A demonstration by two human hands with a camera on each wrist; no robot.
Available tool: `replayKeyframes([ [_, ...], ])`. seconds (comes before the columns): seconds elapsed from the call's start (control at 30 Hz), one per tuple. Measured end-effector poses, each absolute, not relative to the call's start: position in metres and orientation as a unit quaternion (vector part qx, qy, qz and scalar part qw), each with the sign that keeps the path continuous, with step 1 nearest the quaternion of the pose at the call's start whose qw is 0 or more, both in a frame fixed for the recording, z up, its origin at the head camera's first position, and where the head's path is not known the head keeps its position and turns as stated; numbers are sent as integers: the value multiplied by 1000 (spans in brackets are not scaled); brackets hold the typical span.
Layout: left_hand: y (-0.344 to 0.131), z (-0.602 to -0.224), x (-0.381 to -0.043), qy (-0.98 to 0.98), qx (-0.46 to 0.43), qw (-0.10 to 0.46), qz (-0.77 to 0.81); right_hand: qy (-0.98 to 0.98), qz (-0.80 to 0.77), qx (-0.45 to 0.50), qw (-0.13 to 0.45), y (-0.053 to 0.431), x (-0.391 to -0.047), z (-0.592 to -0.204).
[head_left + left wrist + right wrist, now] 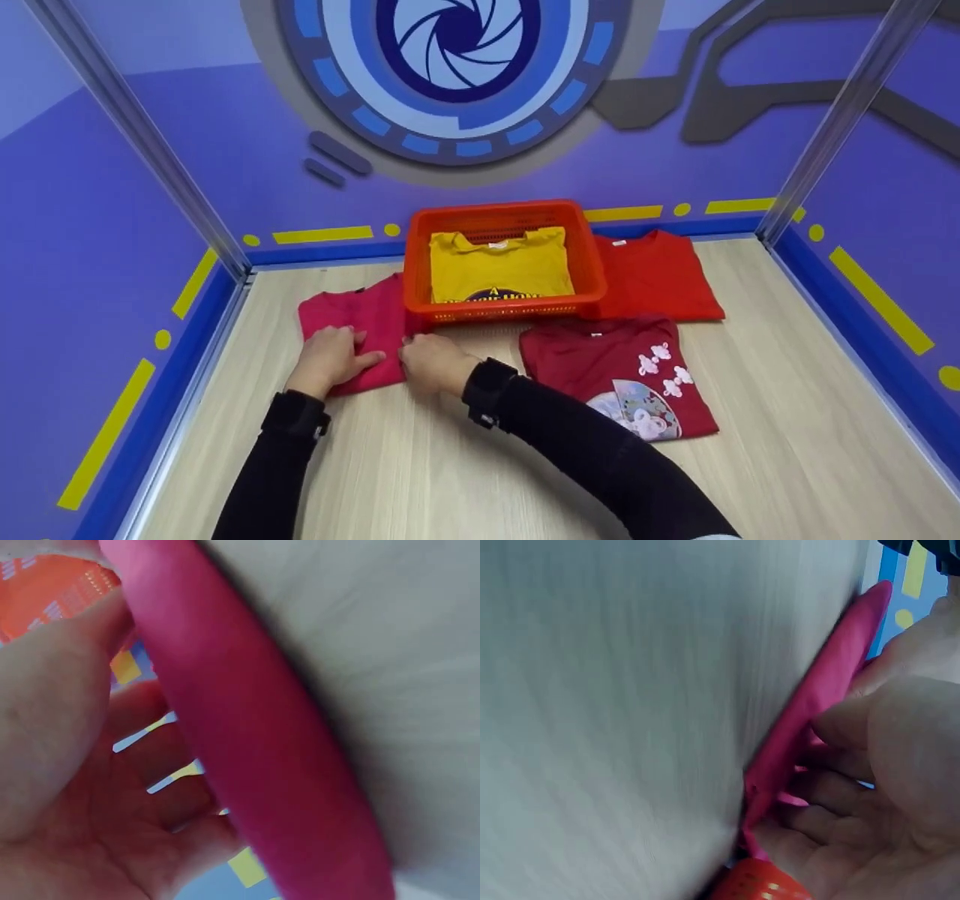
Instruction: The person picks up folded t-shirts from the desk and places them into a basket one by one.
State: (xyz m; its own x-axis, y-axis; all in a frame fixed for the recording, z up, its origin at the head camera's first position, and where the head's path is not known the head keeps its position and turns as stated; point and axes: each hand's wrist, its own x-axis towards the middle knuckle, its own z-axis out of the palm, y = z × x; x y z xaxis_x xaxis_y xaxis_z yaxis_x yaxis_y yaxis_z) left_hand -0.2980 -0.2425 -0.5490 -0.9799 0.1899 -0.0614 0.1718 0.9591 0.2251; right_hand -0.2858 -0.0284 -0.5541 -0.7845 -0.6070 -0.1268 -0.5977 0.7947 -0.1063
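A folded pink T-shirt lies at the left of the table, its upper right part beside and behind the orange basket. On its lower left part rests my left hand, fingers stretched over the cloth. The left wrist view shows the left fingers spread along the thick pink fold. My right hand is at the shirt's right edge, below the basket corner. With curled fingers it pinches that edge, and the right wrist view shows the thumb and fingertips against the cloth.
The basket holds a folded yellow T-shirt. Right of it lies a folded bright red T-shirt. In front is a dark red T-shirt with a printed fan, partly behind my right forearm. Purple panels stand around the wooden table.
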Motion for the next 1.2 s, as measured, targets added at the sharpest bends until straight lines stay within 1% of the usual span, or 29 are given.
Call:
replayKeyframes([
  [0.2, -231, -552, -276, 985, 120, 48, 116, 941, -7, -327, 89, -15, -259, -551],
  [0.43, -215, -547, -239, 984, 136, 53, 99, 925, 35, -371, 70, 1, -225, -551],
  [0.57, -204, -541, -223, 983, 152, 56, 89, 917, 53, -390, 55, 11, -205, -549],
  [0.8, -190, -537, -207, 981, 167, 57, 77, 910, 68, -409, 6, 26, -180, -548],
  [0.87, -187, -536, -203, 980, 173, 57, 77, 908, 69, -413, 1, 30, -174, -547],
  [1.07, -180, -534, -197, 974, 203, 52, 85, 906, 65, -418, 13, 41, -160, -545],
  [1.2, -176, -534, -196, 970, 219, 54, 92, 897, 82, -435, -9, 47, -150, -543],
])
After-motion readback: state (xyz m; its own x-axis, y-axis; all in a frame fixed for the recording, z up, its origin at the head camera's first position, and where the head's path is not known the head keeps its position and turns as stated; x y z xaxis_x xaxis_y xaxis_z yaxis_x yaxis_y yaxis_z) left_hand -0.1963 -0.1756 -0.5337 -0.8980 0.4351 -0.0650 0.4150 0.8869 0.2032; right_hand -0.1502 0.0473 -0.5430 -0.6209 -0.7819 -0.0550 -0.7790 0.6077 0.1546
